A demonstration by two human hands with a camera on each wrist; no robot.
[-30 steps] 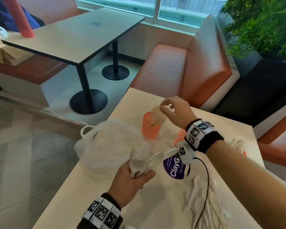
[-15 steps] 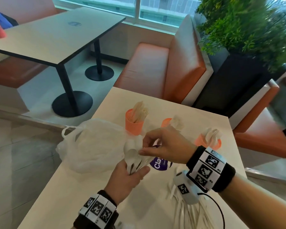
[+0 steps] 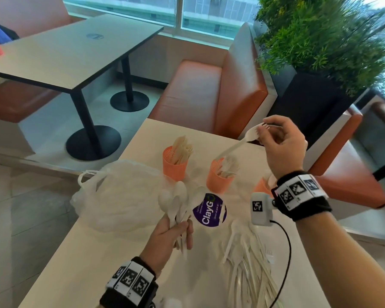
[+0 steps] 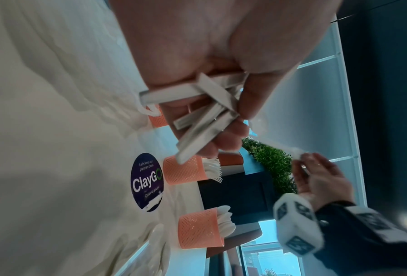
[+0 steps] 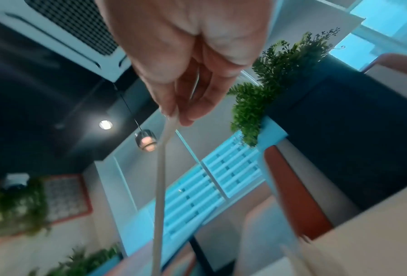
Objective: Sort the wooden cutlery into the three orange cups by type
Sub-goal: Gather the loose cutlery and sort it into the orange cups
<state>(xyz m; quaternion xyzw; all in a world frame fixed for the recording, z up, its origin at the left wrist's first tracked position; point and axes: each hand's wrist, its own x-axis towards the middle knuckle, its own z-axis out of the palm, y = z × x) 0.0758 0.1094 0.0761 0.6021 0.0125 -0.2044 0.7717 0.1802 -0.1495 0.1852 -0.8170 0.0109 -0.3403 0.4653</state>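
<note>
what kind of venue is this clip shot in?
Likely an office pantry or canteen: orange booth seats around pedestal tables, a "ClayGo, keep our pantries clean" sticker on the table, and a planter of greenery by the window.

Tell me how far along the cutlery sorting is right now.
Partly done. All three orange cups already hold pieces, such as the far cup. In hand: the right hand pinches one piece above the middle cup, and the left hand grips a bundle. Left: that bundle and the loose pile on the table.
</note>
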